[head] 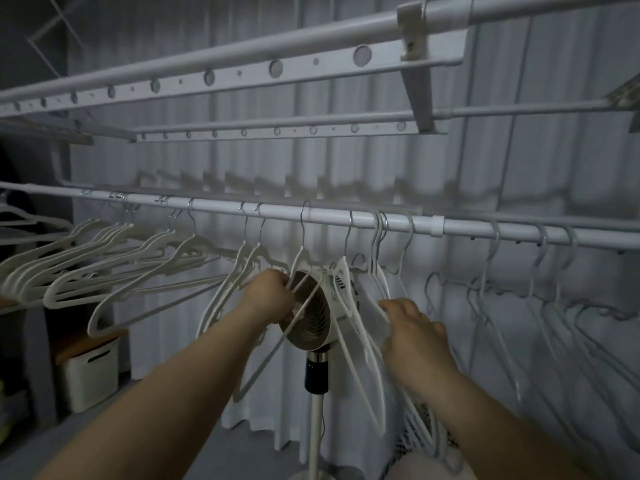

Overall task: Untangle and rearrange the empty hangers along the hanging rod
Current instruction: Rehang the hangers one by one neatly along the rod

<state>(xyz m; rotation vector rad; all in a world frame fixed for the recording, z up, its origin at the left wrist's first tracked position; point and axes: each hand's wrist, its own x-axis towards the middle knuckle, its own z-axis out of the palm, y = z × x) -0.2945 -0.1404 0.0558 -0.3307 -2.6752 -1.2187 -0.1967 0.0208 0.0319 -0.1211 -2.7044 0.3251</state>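
Round fan (308, 313) w/ spiral grille on a white pole stand (314, 427), centre, in front of pale pleated curtain (207, 161); white storage bin (90, 372) w/ slot handle & wooden lid (83, 342) on floor lower L; perforated overhead rack bars (242, 72) up top; white mesh bag (420, 434) lower R.

Left hand (273, 296) and right hand (412, 327): both being shown bare. Left forearm (194, 375): being seen bare from wrist back to lower frame edge. Right forearm (485, 410): being seen bare likewise, behind its hand down to frame edge. Right-hand fingers (389, 305): being rendered blurred, detail being lost. Both arms being lit dimly; fine marks on them being left unreadable. Pale rounded shape (415, 462) below right wrist, beside right forearm: being left unidentified, whether body or not.
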